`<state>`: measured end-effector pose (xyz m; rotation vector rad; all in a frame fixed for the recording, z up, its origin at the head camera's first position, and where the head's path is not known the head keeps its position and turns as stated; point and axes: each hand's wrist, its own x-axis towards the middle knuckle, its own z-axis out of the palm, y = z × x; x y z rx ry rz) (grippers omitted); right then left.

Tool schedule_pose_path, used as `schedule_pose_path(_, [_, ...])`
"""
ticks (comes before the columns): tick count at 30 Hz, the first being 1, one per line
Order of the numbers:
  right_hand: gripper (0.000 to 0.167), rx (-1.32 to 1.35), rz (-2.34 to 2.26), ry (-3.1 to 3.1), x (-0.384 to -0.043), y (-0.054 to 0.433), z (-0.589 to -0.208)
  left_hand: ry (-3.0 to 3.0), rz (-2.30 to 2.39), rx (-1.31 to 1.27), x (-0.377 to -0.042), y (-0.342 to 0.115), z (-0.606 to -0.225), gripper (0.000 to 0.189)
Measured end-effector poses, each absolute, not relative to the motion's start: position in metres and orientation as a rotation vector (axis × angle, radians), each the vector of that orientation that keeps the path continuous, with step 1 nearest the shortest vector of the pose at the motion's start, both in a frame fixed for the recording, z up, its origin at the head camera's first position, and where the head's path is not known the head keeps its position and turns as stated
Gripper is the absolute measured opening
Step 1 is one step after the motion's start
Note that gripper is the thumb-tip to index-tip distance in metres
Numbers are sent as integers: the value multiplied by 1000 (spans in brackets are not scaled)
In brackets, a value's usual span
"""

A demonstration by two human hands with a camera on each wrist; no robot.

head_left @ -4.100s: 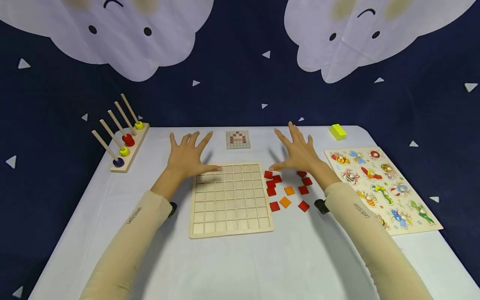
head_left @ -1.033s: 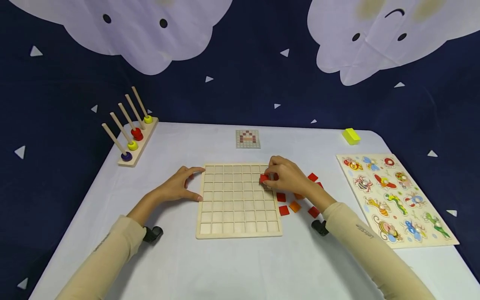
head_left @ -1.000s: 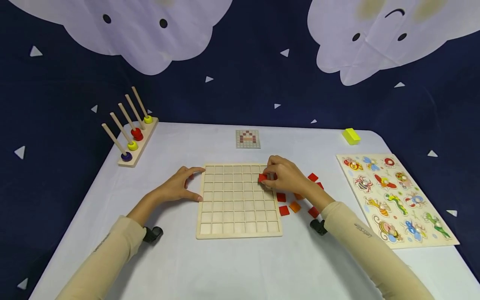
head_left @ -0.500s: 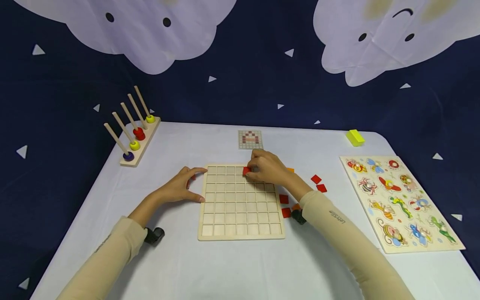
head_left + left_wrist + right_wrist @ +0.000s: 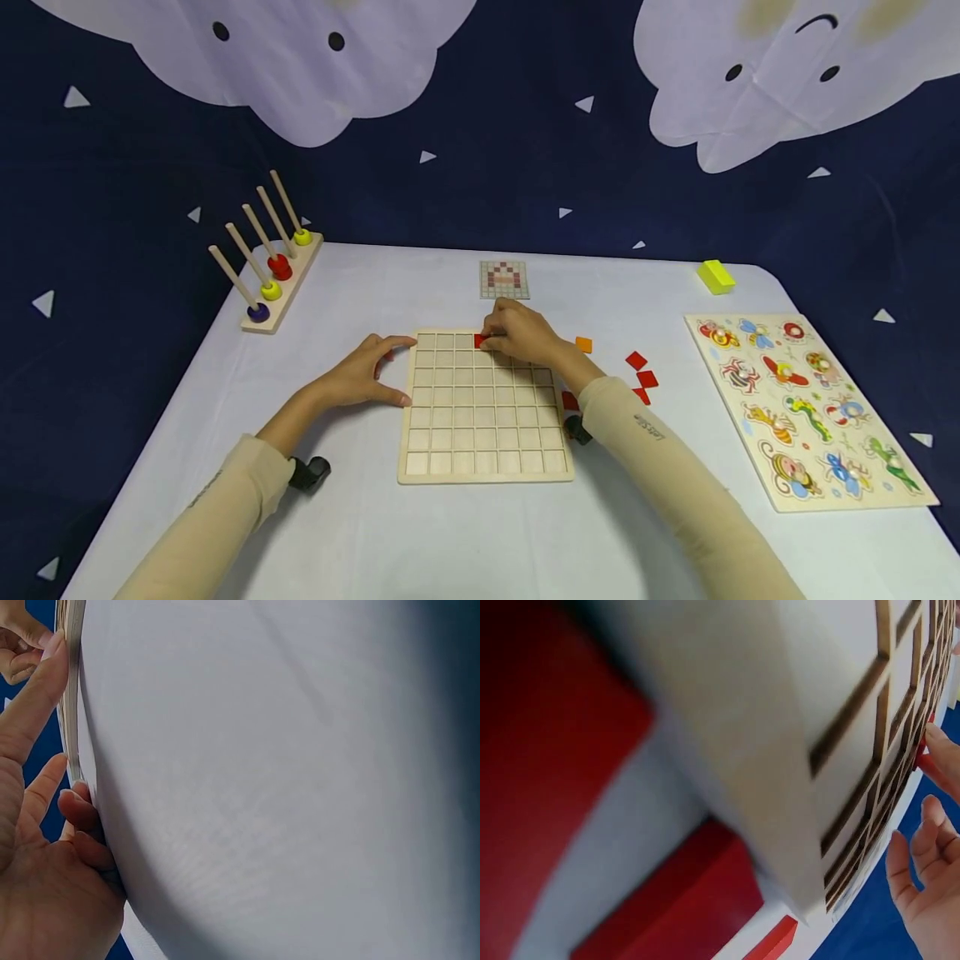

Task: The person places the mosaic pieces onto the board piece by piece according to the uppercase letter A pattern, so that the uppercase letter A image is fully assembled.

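Observation:
My right hand pinches a red square tile between thumb and fingertips, at the middle of the far row of the wooden grid board. In the right wrist view the tile touches the grid, but whether it is seated in a cell I cannot tell. My left hand rests against the board's left edge, thumb and index finger spread along it. In the left wrist view that thumb presses the board's side while the other fingers bend loosely. The board's other visible cells hold no tiles.
Several red tiles and an orange tile lie right of the board, some under the right forearm. A pattern card is behind it. An insect puzzle, a yellow block and a peg stacker stand around.
Both hands were first spread above the table. My left hand came to the board's edge; my right hand took a red tile and carried it left to the far row's middle.

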<state>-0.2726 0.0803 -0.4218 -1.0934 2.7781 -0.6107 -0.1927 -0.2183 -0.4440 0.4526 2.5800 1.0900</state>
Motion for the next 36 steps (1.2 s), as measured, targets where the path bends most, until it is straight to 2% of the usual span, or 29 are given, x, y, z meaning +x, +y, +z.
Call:
schedule_pose_path(5, [13,-960,-670,2748,-271,81,-422,2579,1092,463,-193,-216,-444,94])
schedule_pose_path(12, [32,-1035,-564,2799,-267,89,-416,2574,1090,456,-192,-215,-446,94])
schedule_pose_path(15, [36,-1042,-562,2836,-266,100,-410,2571,1096,458,-192,-215,-446,94])
schedule_pose_path(23, [29,-920,-612,2898,-262,150,-405,2565,1116,438,-191,-217,-446,94])
schedule_pose_path(36, [25,-751,-608,2884,-236,217,-413,2571,1100,435,-192,-216,-443,94])
